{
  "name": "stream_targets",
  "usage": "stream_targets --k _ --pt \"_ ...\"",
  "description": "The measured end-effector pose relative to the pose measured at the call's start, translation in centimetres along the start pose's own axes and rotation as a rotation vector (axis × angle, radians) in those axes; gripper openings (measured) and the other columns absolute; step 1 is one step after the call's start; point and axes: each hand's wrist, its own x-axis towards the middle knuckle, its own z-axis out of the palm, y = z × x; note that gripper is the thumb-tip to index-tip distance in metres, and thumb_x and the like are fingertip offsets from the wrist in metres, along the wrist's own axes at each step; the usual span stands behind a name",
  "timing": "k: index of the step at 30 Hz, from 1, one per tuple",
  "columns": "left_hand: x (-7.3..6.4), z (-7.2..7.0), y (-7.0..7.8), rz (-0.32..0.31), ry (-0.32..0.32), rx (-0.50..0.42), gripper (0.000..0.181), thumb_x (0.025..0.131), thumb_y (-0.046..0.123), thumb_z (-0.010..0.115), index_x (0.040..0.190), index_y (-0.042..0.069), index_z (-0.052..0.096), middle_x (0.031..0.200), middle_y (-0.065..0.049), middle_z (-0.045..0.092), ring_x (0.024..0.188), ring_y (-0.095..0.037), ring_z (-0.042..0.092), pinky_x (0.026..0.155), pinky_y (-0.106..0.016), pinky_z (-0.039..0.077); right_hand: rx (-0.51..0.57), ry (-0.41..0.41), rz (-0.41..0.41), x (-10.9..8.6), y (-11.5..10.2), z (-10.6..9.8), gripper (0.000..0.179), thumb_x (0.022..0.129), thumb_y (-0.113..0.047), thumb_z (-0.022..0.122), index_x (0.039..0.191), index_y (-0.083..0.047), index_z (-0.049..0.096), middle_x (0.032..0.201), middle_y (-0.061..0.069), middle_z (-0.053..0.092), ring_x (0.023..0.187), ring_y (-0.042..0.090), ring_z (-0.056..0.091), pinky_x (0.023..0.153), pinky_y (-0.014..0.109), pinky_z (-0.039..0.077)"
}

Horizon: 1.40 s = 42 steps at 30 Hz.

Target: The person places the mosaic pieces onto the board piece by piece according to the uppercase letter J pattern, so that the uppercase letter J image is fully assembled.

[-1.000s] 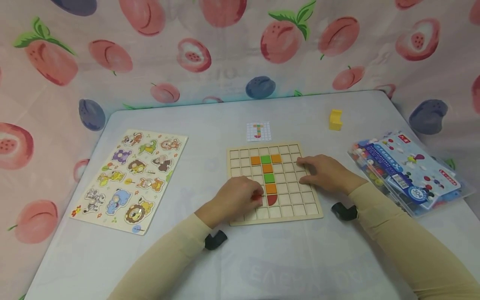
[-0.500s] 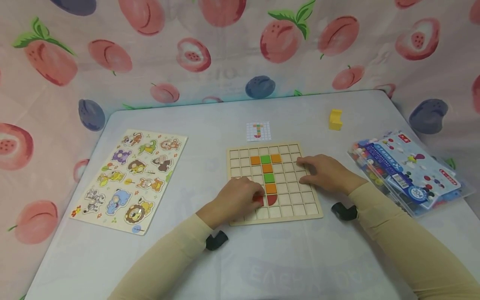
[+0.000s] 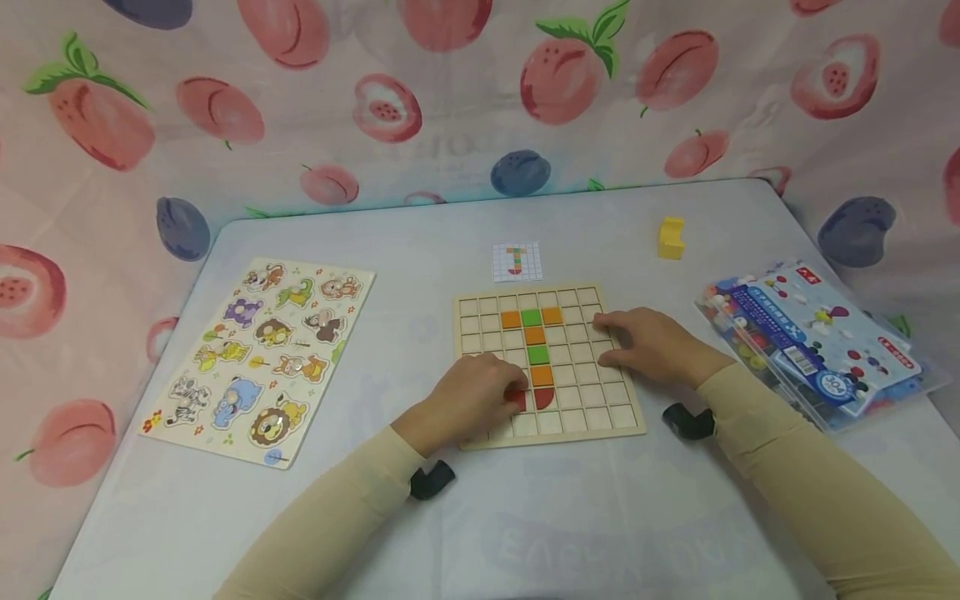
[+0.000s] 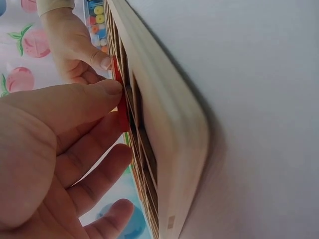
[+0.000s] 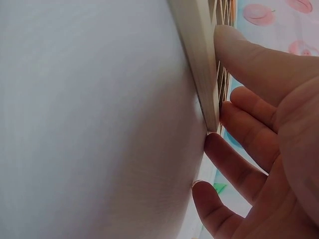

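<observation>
A wooden grid board (image 3: 557, 438) lies in front of me in the head view. Orange tiles (image 3: 542, 376) and green tiles (image 3: 538, 355) form a T shape on it, with a rounded red tile (image 3: 543, 399) at the foot. My left hand (image 3: 461, 398) pinches a second red tile (image 4: 123, 119) between thumb and index finger, down at the grid just left of the first one; its other fingers are spread. My right hand (image 3: 652, 346) rests on the board's right edge, thumb and fingertips touching the rim, fingers loosely bent.
A small pattern card (image 3: 517, 262) lies behind the board. To the left is an animal puzzle board (image 3: 255, 358). A yellow block (image 3: 671, 239) stands at the back right, and a clear plastic case of colourful beads (image 3: 825, 342) lies on the right.
The left hand has lowered the red tile slightly into the grid beside the other red one, then stayed there. The right hand has not moved.
</observation>
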Motion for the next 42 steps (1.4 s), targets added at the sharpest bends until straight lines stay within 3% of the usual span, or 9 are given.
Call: stream_targets --k 11,23,42 --pt "-0.24 -0.45 -0.29 -0.007 0.011 0.006 0.016 0.089 0.015 0.076 0.105 0.012 0.076 0.093 0.003 0.072 0.085 -0.014 0.06 0.085 -0.033 0.049 0.004 0.004 -0.003 0.26 -0.07 0.06 0.063 0.091 -0.026 0.074 0.144 0.001 0.051 0.142 0.025 0.052 0.133 0.046 0.043 0.111 0.057 0.032" --pt "0.02 0.07 -0.4 0.032 0.036 -0.002 0.012 0.09 0.017 0.075 0.101 0.013 0.076 0.088 0.005 0.071 0.081 -0.013 0.06 0.08 -0.03 0.049 0.025 -0.004 -0.023 0.11 -0.21 0.13 0.061 0.093 -0.027 0.072 0.143 0.001 0.051 0.144 0.023 0.051 0.134 0.045 0.042 0.111 0.058 0.03" --pt "0.16 0.3 -0.14 0.032 0.058 0.013 0.012 0.089 0.019 0.077 0.099 0.013 0.076 0.085 0.006 0.07 0.078 -0.012 0.058 0.077 -0.031 0.049 0.028 0.005 -0.023 0.19 0.15 0.29 0.063 0.092 -0.027 0.074 0.143 0.001 0.052 0.144 0.022 0.051 0.135 0.045 0.042 0.111 0.057 0.031"
